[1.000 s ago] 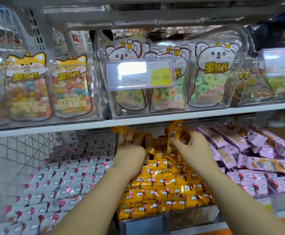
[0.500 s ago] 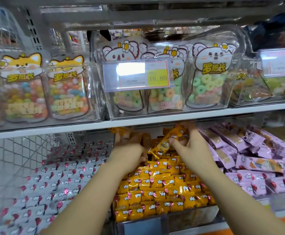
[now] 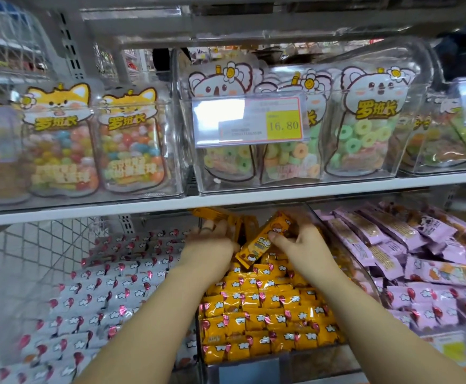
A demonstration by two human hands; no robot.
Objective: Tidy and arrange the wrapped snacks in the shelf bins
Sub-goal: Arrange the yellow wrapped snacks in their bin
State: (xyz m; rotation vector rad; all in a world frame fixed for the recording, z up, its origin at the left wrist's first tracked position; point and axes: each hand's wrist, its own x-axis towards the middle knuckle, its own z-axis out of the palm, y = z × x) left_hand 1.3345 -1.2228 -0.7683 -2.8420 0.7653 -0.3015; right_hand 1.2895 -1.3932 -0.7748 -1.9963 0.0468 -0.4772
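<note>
Orange snack packet (image 3: 265, 239), tilted with its top toward 1 o'clock, is pinched by the right hand (image 3: 301, 245) over the back of the middle orange bin (image 3: 254, 367). At 9 o'clock from it, the left hand (image 3: 212, 245) presses into loose orange packets (image 3: 220, 217) under the shelf edge; whether it grips one I cannot tell. Outward toward 6 o'clock, orange rows (image 3: 265, 322) already lie neat, so the front looks done and the back remains. White packets (image 3: 101, 295) at 8 o'clock look orderly; purple packets (image 3: 409, 256) at 3 o'clock lie jumbled, probably untouched.
</note>
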